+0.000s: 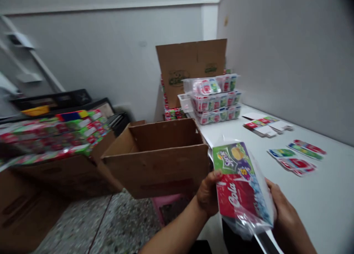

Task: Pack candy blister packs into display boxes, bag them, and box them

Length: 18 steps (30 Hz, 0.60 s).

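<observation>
Between both hands I hold a colourful printed box in a clear plastic bag, over the near edge of the table. Its face is green, red and blue and carries the word "Cola". My left hand grips its left side, with the thumb on the front. Against the right side is my right hand, its fingertips partly hidden behind the bag. Loose clear plastic hangs at the lower end of the box. Just left of my left hand stands an open cardboard carton, its visible inside bare brown.
Stacked clear plastic trays of small packs stand at the table's back. Flat printed cartons and cut-out stickers lie on the white table. Several printed boxes are piled at left, blurred. Beneath the carton is a pink stool.
</observation>
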### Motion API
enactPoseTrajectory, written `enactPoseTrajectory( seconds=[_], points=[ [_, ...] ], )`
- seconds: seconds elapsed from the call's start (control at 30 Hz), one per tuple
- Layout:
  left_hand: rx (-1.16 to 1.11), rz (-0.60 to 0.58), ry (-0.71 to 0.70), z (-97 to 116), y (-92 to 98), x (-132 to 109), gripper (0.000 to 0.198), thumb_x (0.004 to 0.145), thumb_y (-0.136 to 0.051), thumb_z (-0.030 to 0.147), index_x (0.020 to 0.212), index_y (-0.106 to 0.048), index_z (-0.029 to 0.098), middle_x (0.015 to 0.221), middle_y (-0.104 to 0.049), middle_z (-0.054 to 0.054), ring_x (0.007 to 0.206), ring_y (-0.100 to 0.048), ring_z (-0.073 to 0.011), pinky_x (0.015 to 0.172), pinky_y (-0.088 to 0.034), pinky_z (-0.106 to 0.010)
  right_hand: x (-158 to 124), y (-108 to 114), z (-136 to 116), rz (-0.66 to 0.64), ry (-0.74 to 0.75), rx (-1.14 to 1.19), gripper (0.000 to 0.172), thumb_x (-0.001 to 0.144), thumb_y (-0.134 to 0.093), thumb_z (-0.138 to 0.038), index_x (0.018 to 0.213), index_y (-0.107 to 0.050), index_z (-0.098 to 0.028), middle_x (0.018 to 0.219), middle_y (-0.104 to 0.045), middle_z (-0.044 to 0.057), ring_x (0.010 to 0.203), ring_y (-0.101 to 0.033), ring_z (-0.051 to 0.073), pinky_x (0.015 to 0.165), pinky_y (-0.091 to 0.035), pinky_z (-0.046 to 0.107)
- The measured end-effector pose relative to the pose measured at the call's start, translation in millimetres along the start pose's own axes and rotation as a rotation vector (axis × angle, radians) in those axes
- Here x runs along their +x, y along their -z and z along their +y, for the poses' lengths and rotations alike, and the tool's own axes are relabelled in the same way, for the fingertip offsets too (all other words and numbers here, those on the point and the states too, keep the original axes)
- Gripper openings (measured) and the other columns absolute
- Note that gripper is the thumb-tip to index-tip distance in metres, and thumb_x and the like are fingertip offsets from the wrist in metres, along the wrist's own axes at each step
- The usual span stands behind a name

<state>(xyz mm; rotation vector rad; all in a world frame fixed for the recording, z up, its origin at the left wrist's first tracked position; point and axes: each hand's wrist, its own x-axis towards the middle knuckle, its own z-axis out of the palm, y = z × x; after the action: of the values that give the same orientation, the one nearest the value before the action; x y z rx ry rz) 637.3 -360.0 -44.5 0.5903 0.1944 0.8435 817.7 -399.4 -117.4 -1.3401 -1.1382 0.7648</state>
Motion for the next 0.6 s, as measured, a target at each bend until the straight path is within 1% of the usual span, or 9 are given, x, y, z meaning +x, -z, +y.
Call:
enactPoseTrajectory(
  seconds=[0.1, 0.17, 0.27, 0.33, 0.37, 0.43, 0.5, 0.53, 0.6],
  points=[
    [0.071, 0.063, -0.112, 64.4, -4.1, -20.9, 0.061, 0.069, -0.066, 0.052, 0.109, -0.064, 0.008, 0.100, -0.072, -0.015, 0.105, -0.064, -0.0338, 0.097, -0.045, -0.044, 35.7, -25.4, -28.9, -0.168, -0.015, 0.155, 0.053, 0.089, -0.039, -0.060, 0.129, -0.054, -0.028, 0.123, -0.065, 0.008, 0.108, -0.064, 0.030, 0.085, -0.057, 0.043],
    [0.227, 0.134, -0.206, 117.6, -8.2, -37.3, 0.058, 0.071, -0.064, 0.052, 0.111, -0.063, 0.010, 0.098, -0.073, -0.013, 0.100, -0.066, -0.0325, 0.093, -0.049, -0.045, 59.8, -44.3, -47.4, -0.188, 0.010, 0.126, 0.055, 0.086, -0.046, -0.062, 0.128, -0.052, -0.028, 0.124, -0.063, 0.009, 0.109, -0.062, 0.029, 0.092, -0.053, 0.045],
    [0.624, 0.251, -0.368, 205.8, -13.0, -52.1, 0.065, 0.073, -0.061, 0.051, 0.124, -0.055, 0.012, 0.111, -0.068, -0.012, 0.106, -0.064, -0.0331, 0.092, -0.050, -0.046, 98.8, -76.6, -67.5, -0.148, 0.020, -0.111, 0.065, 0.080, -0.053, -0.065, 0.133, -0.048, -0.028, 0.130, -0.059, 0.010, 0.117, -0.057, 0.031, 0.101, -0.044, 0.048],
    [0.966, 0.331, -0.433, 264.3, -7.1, -51.0, 0.076, 0.072, -0.062, 0.049, 0.138, -0.042, 0.016, 0.130, -0.058, -0.012, 0.120, -0.055, -0.0342, 0.098, -0.045, -0.048, 125.8, -102.2, -72.6, -0.193, -0.034, -0.238, 0.076, 0.079, -0.051, -0.068, 0.140, -0.041, -0.024, 0.135, -0.055, 0.014, 0.121, -0.054, 0.032, 0.103, -0.042, 0.048],
    [1.156, 0.365, -0.427, 291.4, 0.6, -47.8, 0.086, 0.070, -0.066, 0.047, 0.144, -0.033, 0.019, 0.139, -0.050, -0.013, 0.127, -0.048, -0.0352, 0.102, -0.041, -0.049, 138.5, -115.6, -72.2, -0.238, -0.071, -0.283, 0.083, 0.079, -0.050, -0.069, 0.144, -0.036, -0.020, 0.138, -0.051, 0.016, 0.123, -0.052, 0.033, 0.104, -0.042, 0.048],
    [1.567, 0.490, -0.348, 337.6, 26.3, -39.1, 0.108, 0.062, -0.073, 0.049, 0.150, -0.018, 0.021, 0.150, -0.034, -0.014, 0.137, -0.032, -0.0376, 0.109, -0.031, -0.050, 160.4, -141.1, -66.1, -0.343, -0.128, -0.342, 0.091, 0.077, -0.050, -0.071, 0.146, -0.033, -0.013, 0.141, -0.048, 0.019, 0.123, -0.052, 0.035, 0.103, -0.042, 0.047],
    [1.967, 0.619, -0.133, 368.9, 62.4, -31.5, 0.122, 0.055, -0.076, 0.055, 0.151, -0.011, 0.019, 0.153, -0.026, -0.018, 0.139, -0.024, -0.0419, 0.112, -0.020, -0.054, 175.9, -160.3, -54.9, -0.481, -0.121, -0.364, 0.085, 0.076, -0.053, -0.069, 0.139, -0.045, -0.013, 0.135, -0.055, 0.017, 0.118, -0.056, 0.035, 0.099, -0.046, 0.044],
    [2.121, 0.652, 0.013, 378.3, 82.2, -28.9, 0.125, 0.053, -0.076, 0.059, 0.151, -0.010, 0.018, 0.152, -0.026, -0.020, 0.138, -0.024, -0.0436, 0.111, -0.019, -0.056, 181.0, -166.3, -48.4, -0.550, -0.107, -0.359, 0.077, 0.074, -0.056, -0.067, 0.131, -0.054, -0.016, 0.127, -0.062, 0.014, 0.113, -0.060, 0.034, 0.095, -0.049, 0.042],
    [2.318, 0.658, 0.332, 385.8, 121.0, -26.4, 0.126, 0.052, -0.074, 0.063, 0.152, -0.009, 0.020, 0.149, -0.031, -0.021, 0.134, -0.028, -0.0457, 0.108, -0.021, -0.059, 186.6, -171.1, -35.5, -0.557, -0.069, -0.317, 0.058, 0.069, -0.062, -0.063, 0.109, -0.069, -0.022, 0.108, -0.072, 0.008, 0.100, -0.066, 0.034, 0.083, -0.055, 0.039]
  ],
)
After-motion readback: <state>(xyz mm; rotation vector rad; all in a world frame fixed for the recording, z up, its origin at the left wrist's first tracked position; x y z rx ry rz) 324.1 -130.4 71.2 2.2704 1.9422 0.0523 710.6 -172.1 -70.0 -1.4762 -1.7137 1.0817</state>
